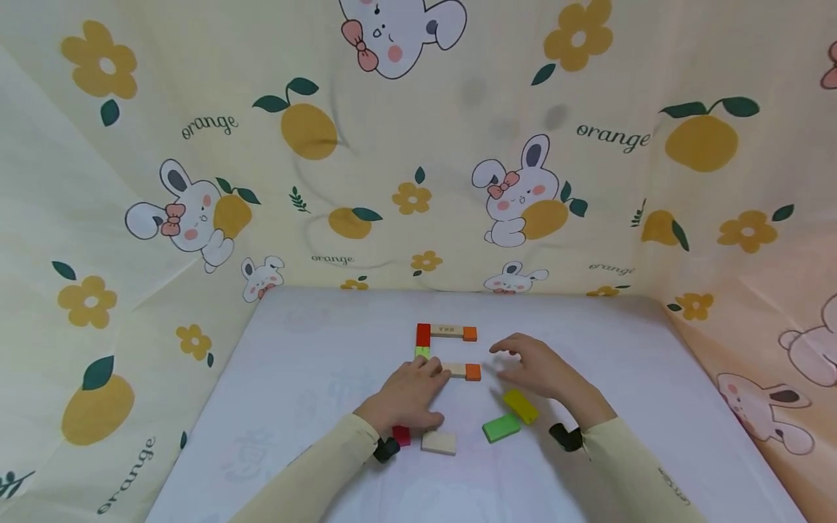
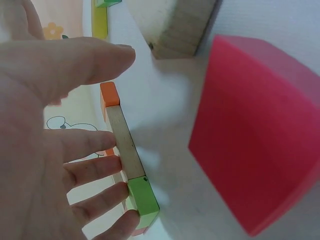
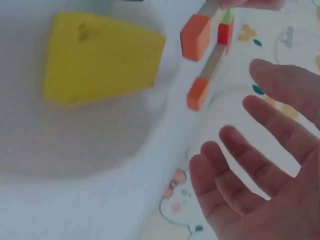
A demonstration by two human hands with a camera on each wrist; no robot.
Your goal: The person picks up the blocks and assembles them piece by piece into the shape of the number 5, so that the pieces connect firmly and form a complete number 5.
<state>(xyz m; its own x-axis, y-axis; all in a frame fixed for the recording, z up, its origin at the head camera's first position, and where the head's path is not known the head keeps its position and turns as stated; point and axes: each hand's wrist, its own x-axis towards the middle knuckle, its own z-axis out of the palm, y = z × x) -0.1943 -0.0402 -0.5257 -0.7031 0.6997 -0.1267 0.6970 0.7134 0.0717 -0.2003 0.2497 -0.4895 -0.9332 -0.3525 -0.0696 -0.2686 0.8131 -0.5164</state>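
My left hand reaches over a row of flat blocks. Its fairly straight fingertips touch the light green block and the plain wooden block beside it, the thumb held apart. An orange block ends that row. Farther back, a red block, a second wooden block with small markings and another orange block join end to end, forming a bracket shape with the nearer row. My right hand hovers right of the orange ends, fingers loosely bent and spread, holding nothing.
Loose blocks lie nearer the front: yellow and green below the right hand, plain wood and pinkish red by the left wrist. A patterned cloth stands behind the white tabletop.
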